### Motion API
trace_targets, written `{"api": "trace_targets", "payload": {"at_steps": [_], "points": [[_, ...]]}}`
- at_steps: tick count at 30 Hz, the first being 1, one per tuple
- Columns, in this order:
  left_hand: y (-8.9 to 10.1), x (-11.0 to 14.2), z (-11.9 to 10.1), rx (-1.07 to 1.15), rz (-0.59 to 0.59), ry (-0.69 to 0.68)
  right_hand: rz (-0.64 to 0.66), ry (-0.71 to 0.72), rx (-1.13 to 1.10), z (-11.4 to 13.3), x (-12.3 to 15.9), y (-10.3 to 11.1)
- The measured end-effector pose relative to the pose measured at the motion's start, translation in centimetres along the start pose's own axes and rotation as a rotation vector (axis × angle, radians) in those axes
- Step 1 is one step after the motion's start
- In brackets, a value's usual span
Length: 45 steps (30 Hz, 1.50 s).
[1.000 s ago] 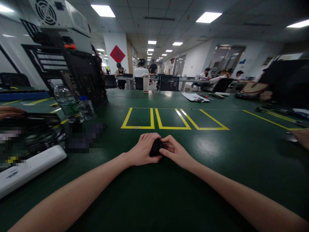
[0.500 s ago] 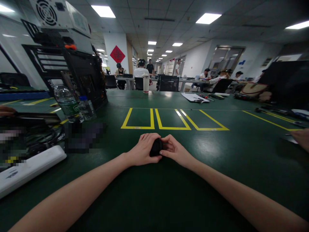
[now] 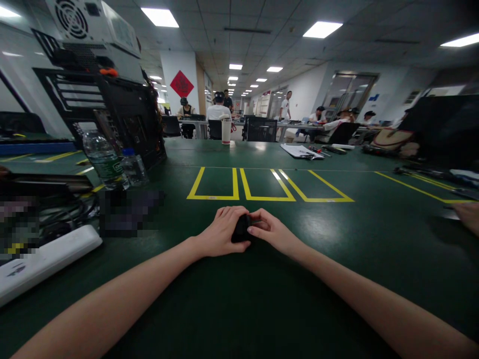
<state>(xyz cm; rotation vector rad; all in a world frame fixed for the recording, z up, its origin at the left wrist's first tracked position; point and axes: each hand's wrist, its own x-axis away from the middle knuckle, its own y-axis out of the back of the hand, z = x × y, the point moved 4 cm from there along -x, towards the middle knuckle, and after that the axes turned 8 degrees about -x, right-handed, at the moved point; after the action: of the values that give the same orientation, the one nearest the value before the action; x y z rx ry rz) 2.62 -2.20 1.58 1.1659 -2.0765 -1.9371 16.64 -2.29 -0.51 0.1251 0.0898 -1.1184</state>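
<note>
A small black rounded object (image 3: 240,229) sits between my two hands, low over the green tabletop, and most of it is covered by fingers. My left hand (image 3: 222,232) wraps round its left side, thumb along the near edge and fingers over the far edge. From the right, my right hand (image 3: 271,230) touches it with thumb and curled fingers. The object's exact kind cannot be made out. Just beyond the hands, yellow tape outlines (image 3: 213,198) mark the green table (image 3: 239,309).
On the left are a white power strip (image 3: 48,264), cables, a large water bottle (image 3: 103,158), a smaller bottle (image 3: 133,167) and computer cases (image 3: 130,119). A paper cup (image 3: 226,132) and clipboard (image 3: 299,151) stand farther back. Another person's hand (image 3: 467,217) shows at right.
My right thumb has shifted slightly upward on the black object; my left hand looks unmoved. In the background, a standing person has moved to the right.
</note>
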Motion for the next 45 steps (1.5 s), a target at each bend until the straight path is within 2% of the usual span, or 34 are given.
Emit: {"api": "trace_targets", "payload": {"at_steps": [4, 10, 12, 15, 19, 28, 33, 38, 42, 45], "points": [[-0.1, -0.1, -0.1, -0.005, -0.006, 0.002, 0.018, 0.018, 0.003, 0.5, 0.6, -0.4], [-0.1, -0.1, 0.1, 0.005, -0.001, 0.011, -0.040, 0.067, -0.003, 0.2, 0.1, -0.1], [-0.1, -0.1, 0.1, 0.008, 0.001, 0.010, -0.053, 0.043, -0.002, -0.1, -0.1, 0.1], [0.0, 0.0, 0.1, 0.010, 0.000, 0.008, -0.004, -0.008, -0.018, -0.3, 0.0, 0.0], [0.1, 0.0, 0.0, 0.014, 0.006, -0.003, 0.048, 0.013, -0.031, -0.1, 0.4, -0.2], [0.0, 0.0, 0.1, 0.016, 0.001, -0.001, -0.036, 0.048, -0.057, -0.4, -0.4, 0.1], [0.0, 0.0, 0.1, 0.014, -0.002, -0.002, -0.011, -0.002, 0.025, -0.2, 0.0, 0.0], [0.1, 0.0, 0.0, 0.010, -0.004, -0.014, -0.028, 0.090, 0.141, 0.7, 0.6, -0.3], [0.0, 0.0, 0.0, 0.014, -0.002, -0.008, -0.003, 0.065, 0.025, 0.4, 0.5, -0.5], [0.1, 0.0, 0.0, 0.017, -0.002, -0.007, -0.037, 0.064, -0.025, 0.1, 0.1, -0.3]]}}
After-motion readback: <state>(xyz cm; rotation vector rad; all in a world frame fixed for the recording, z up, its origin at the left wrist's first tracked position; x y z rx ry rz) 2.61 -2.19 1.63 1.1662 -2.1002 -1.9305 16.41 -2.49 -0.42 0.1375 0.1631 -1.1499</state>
